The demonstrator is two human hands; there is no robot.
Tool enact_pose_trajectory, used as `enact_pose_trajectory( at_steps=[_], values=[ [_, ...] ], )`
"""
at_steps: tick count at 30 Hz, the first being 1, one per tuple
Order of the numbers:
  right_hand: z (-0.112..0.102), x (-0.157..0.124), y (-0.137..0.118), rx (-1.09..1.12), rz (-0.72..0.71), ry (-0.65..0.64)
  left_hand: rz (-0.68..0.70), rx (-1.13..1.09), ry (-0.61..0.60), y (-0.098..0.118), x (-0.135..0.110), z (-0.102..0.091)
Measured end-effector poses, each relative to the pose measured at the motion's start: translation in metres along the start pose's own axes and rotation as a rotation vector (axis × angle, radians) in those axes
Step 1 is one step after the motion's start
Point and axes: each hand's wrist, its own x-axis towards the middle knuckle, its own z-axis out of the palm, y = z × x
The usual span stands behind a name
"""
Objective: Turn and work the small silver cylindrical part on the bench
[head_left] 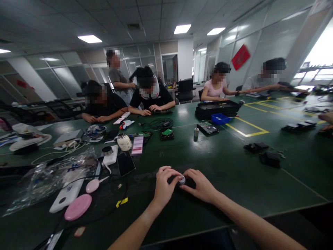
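Evidently, the left hand (165, 184) is pinching a small pale-grey round piece (182, 180) between thumb and fingertip, while the right hand (202, 185) is arching around its right side, thumb and forefinger parted, though whether those are touching it I cannot tell. That piece is sitting between both hands, nearer the left fingertips, its round end facing upward and its long axis proving hard to judge. Green tabletop (234, 166) is stretching ahead and rightward, the near edge (286, 212) is passing beneath the forearms, and a dark smartphone (126, 164) is lying off to the left.
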Motion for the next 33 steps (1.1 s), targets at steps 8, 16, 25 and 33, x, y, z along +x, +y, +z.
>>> enact_pose_trajectory(
  at_steps=[8, 16, 25, 33],
  values=[
    [-0.0004, -0.0003, -0.0014, -0.005, 0.017, -0.008, 0.049, 0.006, -0.006, -0.0018, -0.0006, -0.0034],
    [-0.0012, 0.0001, -0.0023, -0.005, 0.003, -0.005, 0.049, 0.028, 0.004, 0.0005, -0.0011, -0.0044],
    [-0.0022, 0.0001, -0.0030, 0.002, -0.006, -0.002, 0.074, 0.046, -0.047, 0.0045, -0.0006, -0.0068],
    [-0.0006, 0.0006, -0.0024, -0.004, -0.003, -0.007, 0.091, 0.065, -0.114, 0.0019, -0.0010, -0.0097]
  ],
)
